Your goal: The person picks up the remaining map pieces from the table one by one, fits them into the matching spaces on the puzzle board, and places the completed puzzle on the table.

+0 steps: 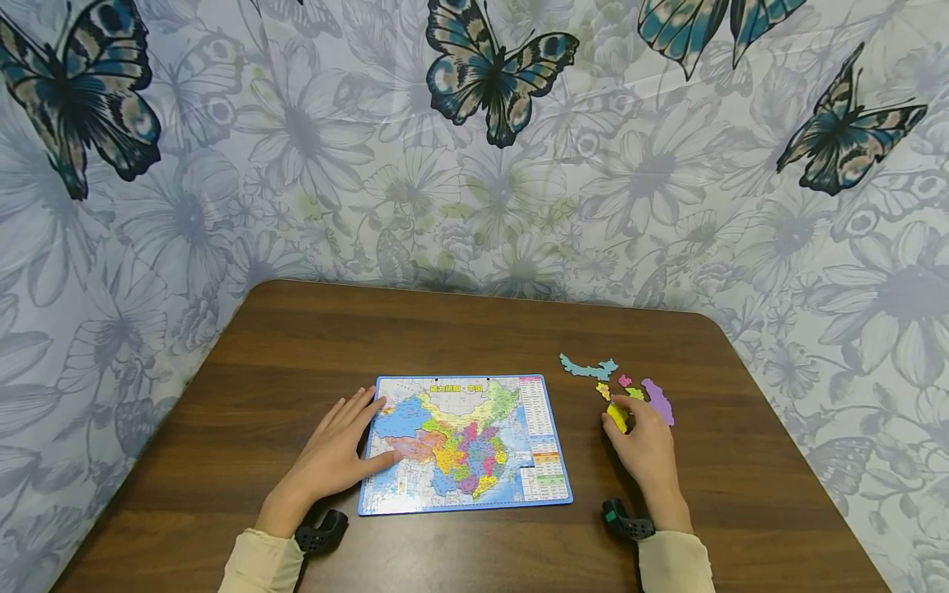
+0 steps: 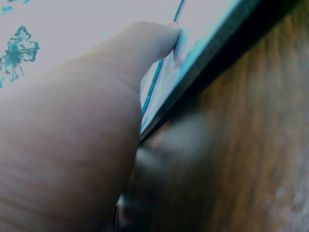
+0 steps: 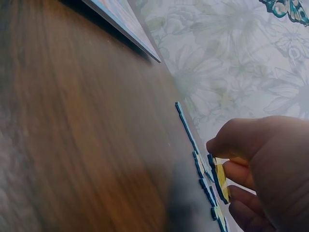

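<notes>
A map puzzle board with a blue border lies flat on the table. My left hand rests on its left edge with fingers spread and fairly straight; the thumb lies on the board's surface in the left wrist view. To the right of the board, my right hand pinches a yellow puzzle piece between thumb and fingers. In the right wrist view this yellow piece stands on edge between the fingertips, close by the other loose pieces.
Loose puzzle pieces lie just beyond my right hand: a long light-blue one, a small yellow one, a pink one, a green one and a purple one. A butterfly-patterned cloth hangs behind the wooden table.
</notes>
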